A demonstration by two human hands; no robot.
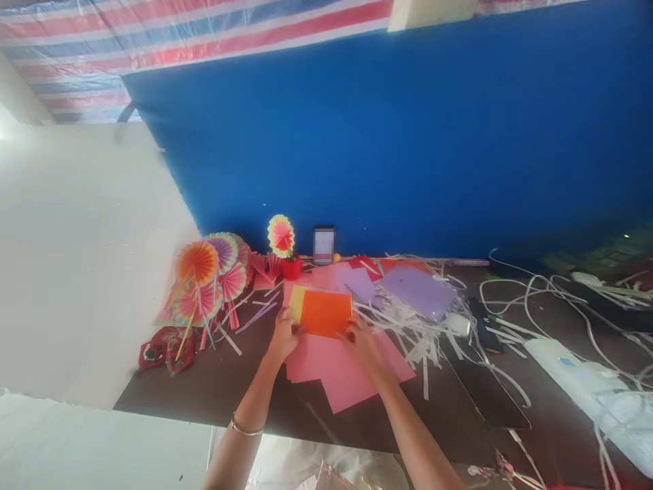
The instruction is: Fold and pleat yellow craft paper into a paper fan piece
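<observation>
An orange sheet of paper point(326, 314) lies over a yellow sheet point(296, 302), which shows along its left side. My left hand point(286, 333) grips the lower left edge of these papers, its fingers curled in a pinch. At the lower right corner of the orange sheet, my right hand point(361, 340) pinches the edge with fingers bent. Pink sheets point(347, 378) are spread beneath, on the dark table point(204, 388).
Pleated paper fans point(196, 265) stand at the left beside a red patterned item point(168, 350). Behind are a fan flower in a red pot point(292, 268) and a small framed screen point(324, 245). White paper strips point(426, 344), purple sheets point(418, 289), a phone point(490, 391) and cables lie right.
</observation>
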